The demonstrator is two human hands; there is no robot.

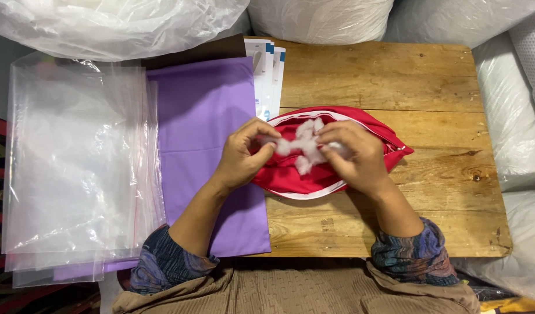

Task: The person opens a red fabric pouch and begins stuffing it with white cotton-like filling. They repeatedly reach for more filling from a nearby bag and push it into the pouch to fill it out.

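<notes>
Both hands, left hand & right hand, pinch a fluffy white stuffing tuft over open red zip cushion cover on planked wood worktop. Smooth purple fabric & clear plastic bags lie to left.

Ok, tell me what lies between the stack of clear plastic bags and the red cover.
In the head view, the purple fabric lies between the clear plastic bags and the red cover, with the left hand over its edge.

Bright, even overhead light gives soft shadows under both forearms, white glare on the plastic bags above the hands, slight edge softness.
</notes>
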